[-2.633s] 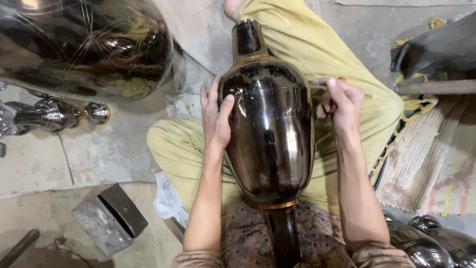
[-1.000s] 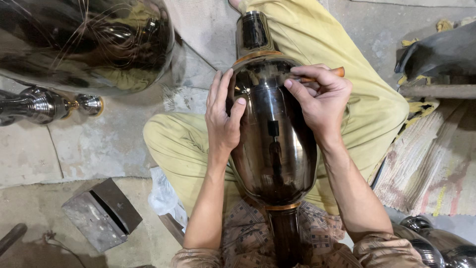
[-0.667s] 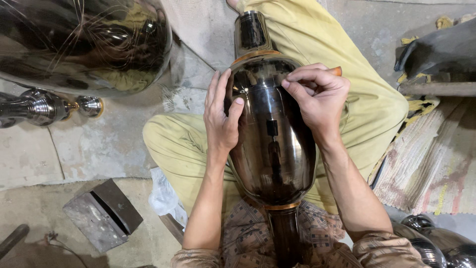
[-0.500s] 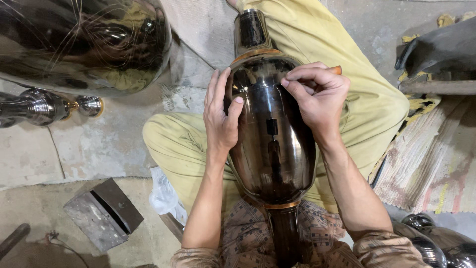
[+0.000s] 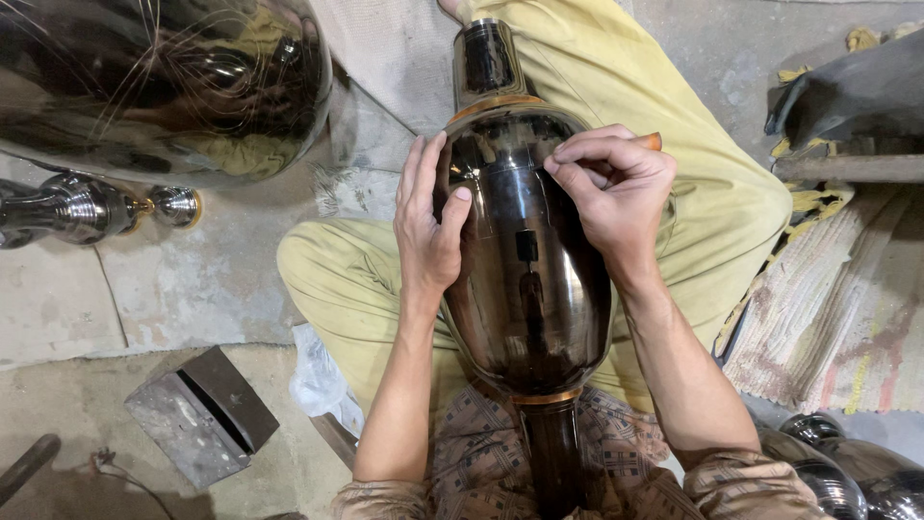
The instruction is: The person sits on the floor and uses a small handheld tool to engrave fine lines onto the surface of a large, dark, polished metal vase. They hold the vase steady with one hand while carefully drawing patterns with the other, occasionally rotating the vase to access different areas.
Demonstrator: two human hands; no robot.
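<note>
right hand barely shifted, pinching wooden-handled tool on dark vase, left hand flat

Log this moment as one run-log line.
left hand: flat on dark polished metal vase | right hand: pinching orange-tipped tool against vase shoulder | vase: lying across lap

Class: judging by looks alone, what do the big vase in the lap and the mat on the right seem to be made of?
Vase: probably polished metal, dark and mirror-glossy, since it shows sharp reflections, with copper-coloured bands. Mat: seemingly woven textile, matte, striped, frayed.
</note>
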